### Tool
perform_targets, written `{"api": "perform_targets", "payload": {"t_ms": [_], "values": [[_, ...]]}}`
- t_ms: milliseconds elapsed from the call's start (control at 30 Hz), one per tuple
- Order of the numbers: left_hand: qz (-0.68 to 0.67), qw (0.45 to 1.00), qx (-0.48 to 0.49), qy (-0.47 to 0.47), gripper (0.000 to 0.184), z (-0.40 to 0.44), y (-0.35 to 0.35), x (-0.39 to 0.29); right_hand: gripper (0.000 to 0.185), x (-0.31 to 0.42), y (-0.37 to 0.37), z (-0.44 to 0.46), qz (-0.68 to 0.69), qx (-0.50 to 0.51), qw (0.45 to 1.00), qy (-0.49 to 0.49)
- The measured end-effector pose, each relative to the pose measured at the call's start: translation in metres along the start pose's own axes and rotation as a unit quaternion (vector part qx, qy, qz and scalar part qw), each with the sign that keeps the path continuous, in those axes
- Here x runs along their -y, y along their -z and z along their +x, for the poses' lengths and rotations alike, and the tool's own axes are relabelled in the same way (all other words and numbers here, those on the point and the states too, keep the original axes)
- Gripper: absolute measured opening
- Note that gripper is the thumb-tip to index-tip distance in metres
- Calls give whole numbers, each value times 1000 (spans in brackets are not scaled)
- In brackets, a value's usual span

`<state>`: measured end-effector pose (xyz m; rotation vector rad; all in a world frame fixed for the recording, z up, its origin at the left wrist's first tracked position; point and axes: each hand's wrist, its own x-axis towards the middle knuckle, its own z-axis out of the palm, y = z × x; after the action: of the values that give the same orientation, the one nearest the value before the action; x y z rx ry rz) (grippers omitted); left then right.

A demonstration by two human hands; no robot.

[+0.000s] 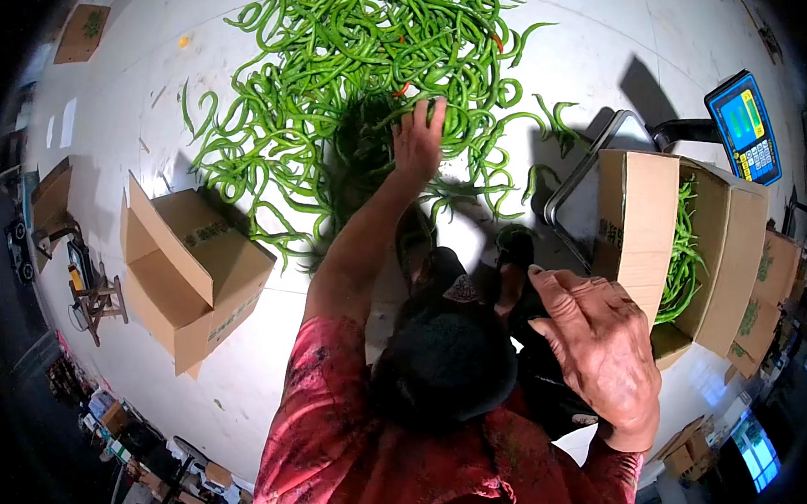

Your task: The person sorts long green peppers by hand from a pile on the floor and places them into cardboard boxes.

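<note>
My left hand [419, 143] reaches into the near edge of a large heap of long, curly green chili peppers [347, 54] on the floor. Its fingers bend over the peppers, and a green one shows between the fingertips. A few red peppers lie among the green ones. My right hand [602, 351] is raised close to the camera, its thumb apart from its bent fingers and nothing visible in it. Beside it stands an open cardboard box [639, 226] partly filled with green chili peppers [682, 265].
Right of the heap, a scale platform [570, 207] lies beneath the filled box, with its lit display [744, 129] beyond. An open cardboard box [172, 273] stands on the left. More cardboard [766, 297] is at the far right. A small wooden stool [101, 309] is far left.
</note>
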<state>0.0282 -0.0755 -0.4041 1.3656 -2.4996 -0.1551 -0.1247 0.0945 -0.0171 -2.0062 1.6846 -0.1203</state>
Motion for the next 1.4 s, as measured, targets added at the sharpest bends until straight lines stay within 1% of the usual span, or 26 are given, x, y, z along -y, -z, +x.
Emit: {"api": "perform_targets", "payload": {"t_ms": [67, 100, 200, 233, 367, 433, 567, 667, 767, 867, 967, 1000, 1067, 1133, 1167, 1300, 1400], "values": [[-27, 997, 59, 30, 103, 2, 1, 3, 45, 0, 2, 1, -10, 8, 1000, 1], [-38, 996, 67, 36, 108, 4, -2, 3, 45, -2, 1, 0, -12, 8, 1000, 1], [-64, 990, 119, 35, 117, 7, -8, 0, 45, -3, 1, -1, -22, 11, 1000, 0], [-57, 990, 126, 18, 119, 3, -5, -2, 45, -3, 1, 0, -25, 13, 1000, 1], [-85, 995, 41, -36, 108, -10, 0, -8, 46, -2, 1, -1, -12, 10, 1000, -1], [-55, 996, 51, -43, 99, -9, 0, -9, 45, -4, -1, -2, -13, 8, 1000, 18], [-11, 995, 88, -46, 83, -3, -14, -6, 44, -6, 0, -2, -13, 6, 1000, 8], [-35, 995, 72, -52, 75, -6, -12, -5, 43, -6, 0, -3, -7, 7, 1000, 6], [-109, 988, 109, 21, 75, -6, -27, -3, 42, -7, 0, -4, 1, 4, 1000, 12], [-222, 949, 172, 146, 69, 5, -21, -2, 41, -8, 1, -5, -1, -4, 1000, 9], [-422, 892, 153, 63, 61, 17, 8, 20, 40, -9, 3, -6, 10, -19, 1000, 7], [-500, 839, 184, 107, 56, 21, 26, 28, 40, -9, 3, -7, 15, -25, 1000, 8], [-638, 707, 238, 190, 48, 27, 77, 33, 39, -9, 5, -8, 20, -34, 999, 10], [-636, 688, 207, 282, 44, 39, 152, 13, 39, -9, 8, -9, 20, -41, 999, 15], [-633, 676, 190, 327, 42, 43, 176, 8, 48, -8, 11, -10, 23, -19, 1000, -10], [-706, 653, 127, 242, 42, 53, 224, 19, 39, -12, 7, -12, 46, -79, 996, -3], [-728, 639, 136, 206, 47, 56, 280, 3, 37, -16, 3, -12, 35, -100, 994, -3]]}}
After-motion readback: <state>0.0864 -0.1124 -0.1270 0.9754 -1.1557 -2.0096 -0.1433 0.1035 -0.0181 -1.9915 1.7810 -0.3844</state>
